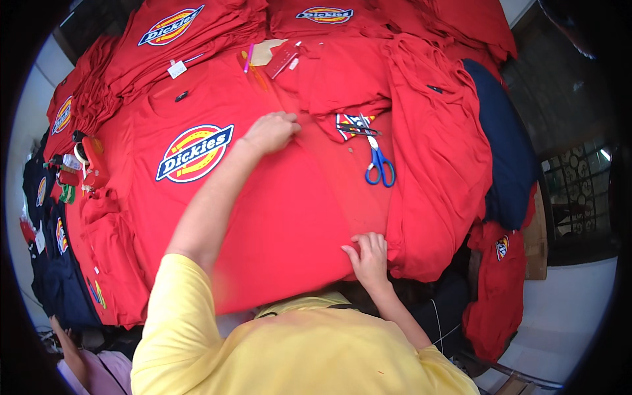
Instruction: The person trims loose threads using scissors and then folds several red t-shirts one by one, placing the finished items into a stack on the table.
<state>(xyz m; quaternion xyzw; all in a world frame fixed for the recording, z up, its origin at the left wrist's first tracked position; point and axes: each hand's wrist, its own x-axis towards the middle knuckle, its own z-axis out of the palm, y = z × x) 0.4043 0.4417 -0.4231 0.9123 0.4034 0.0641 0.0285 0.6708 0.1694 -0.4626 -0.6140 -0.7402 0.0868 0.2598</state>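
Observation:
A red T-shirt [257,217] with a round blue, yellow and white chest print lies spread out in front of me. My left hand [273,131] reaches across it, just right of the print, with its fingers closed in a pinch on the fabric near the shirt's side. Close to the front edge, my right hand [370,260] rests on the red cloth, fingers stretched and thumb apart. Scissors [378,164] with blue handles lie to the right on red fabric. A dark slim tool [359,130] lies across their blades.
Stacked red shirts [191,39] stand at the back, with a heaped red pile [434,158] at the right beside navy cloth [500,145]. A pink pen [248,58] and a red booklet [283,58] lie behind. At lower left is another person's arm [69,345].

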